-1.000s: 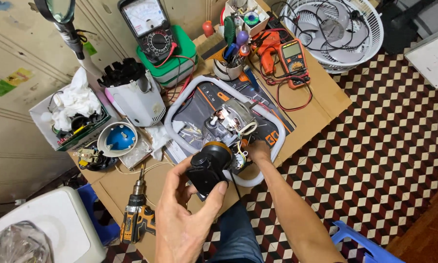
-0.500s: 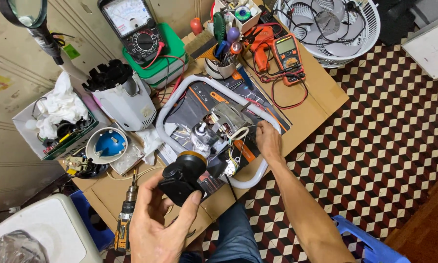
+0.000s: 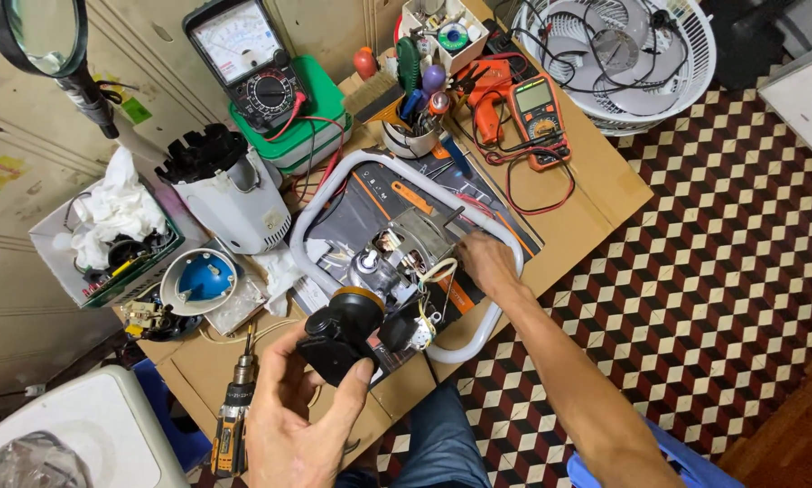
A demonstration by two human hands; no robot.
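My left hand [image 3: 290, 420] grips a black round part with an orange ring [image 3: 345, 330] near the front of the cardboard-covered bench. My right hand [image 3: 485, 262] rests with its fingers on a metal motor assembly [image 3: 404, 258] with wires, which lies on a dark panel [image 3: 370, 203] inside a white looped tube frame [image 3: 320, 203]. A small white piece [image 3: 422, 333] hangs from wires between the black part and the motor.
A white blender base [image 3: 230, 194], an analogue meter [image 3: 248, 59] on a green box, an orange multimeter [image 3: 540, 113], a cup of tools [image 3: 417, 99], a blue-and-white bowl [image 3: 198, 280], a cordless driver [image 3: 233, 420], a magnifier [image 3: 36, 36], a white fan [image 3: 623, 54].
The view has shifted. My left hand with the black part stays low by the bench's front edge. My right hand has moved to the motor's right side.
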